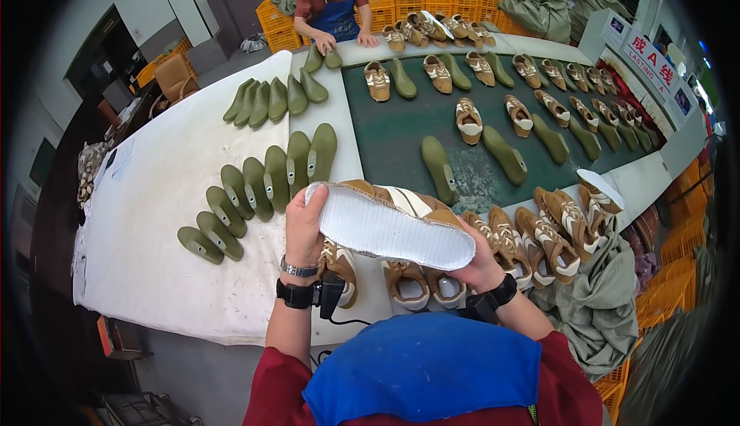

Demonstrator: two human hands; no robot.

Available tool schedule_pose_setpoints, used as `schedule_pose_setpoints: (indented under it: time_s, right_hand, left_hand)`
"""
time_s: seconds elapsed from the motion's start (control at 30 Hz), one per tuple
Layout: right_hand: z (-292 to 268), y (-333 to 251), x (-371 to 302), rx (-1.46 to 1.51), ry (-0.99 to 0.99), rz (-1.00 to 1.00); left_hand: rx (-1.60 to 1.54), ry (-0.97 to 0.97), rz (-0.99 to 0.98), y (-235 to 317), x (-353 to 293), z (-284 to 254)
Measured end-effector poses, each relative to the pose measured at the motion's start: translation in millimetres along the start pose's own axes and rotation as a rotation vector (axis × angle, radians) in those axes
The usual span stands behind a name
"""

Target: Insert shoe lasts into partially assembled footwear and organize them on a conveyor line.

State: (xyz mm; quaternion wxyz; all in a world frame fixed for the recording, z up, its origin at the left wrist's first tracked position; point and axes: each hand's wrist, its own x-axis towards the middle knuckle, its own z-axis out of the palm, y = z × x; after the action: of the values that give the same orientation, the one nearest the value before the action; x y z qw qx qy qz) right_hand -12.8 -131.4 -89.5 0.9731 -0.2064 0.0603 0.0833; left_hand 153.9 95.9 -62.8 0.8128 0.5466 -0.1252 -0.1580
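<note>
The brown-and-white shoe upper [389, 222] was held sole side up, its white insole face toward the camera, which exposed the bottom surface to view. The left hand [303, 222] clasped the heel end, fingers curled over the rim; the right hand [482, 262] gripped the toe end from below, fingers wrapped around the edge. Holding both ends kept the flexible piece flat and level above the white bench [154, 218]. Directly beneath the fingers lay a row of unfinished shoes [420, 283], partly hidden by the held piece. Left of the left fingers stood a fan of green shoe lasts [254, 187]. Beyond the fingertips ran the dark green conveyor belt [393, 144], carrying alternating shoes and lasts. Right of the right fingers, more uppers [551, 233] were piled on a grey cloth [597, 303]. A co-worker [333, 6] stood at the far end.
</note>
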Motion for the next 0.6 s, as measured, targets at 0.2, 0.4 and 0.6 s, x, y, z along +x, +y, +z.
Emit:
schedule_pose_setpoints:
  time_s: [0.2,0.4,0.6]
  right_hand:
    - [0,-13,-2,-0.25,0.138,-0.002]
    - [31,-85,39,-1.544,-0.125,-0.159]
    - [-12,-141,170,-2.281,0.039,0.025]
  left_hand:
    - [0.264,0.016,-0.221,-6,-4,-32]
    - [0.956,0.146,-0.062,-30,-54,-145]
    - [1.562,0.072,-0.433,-76,-129,-197]
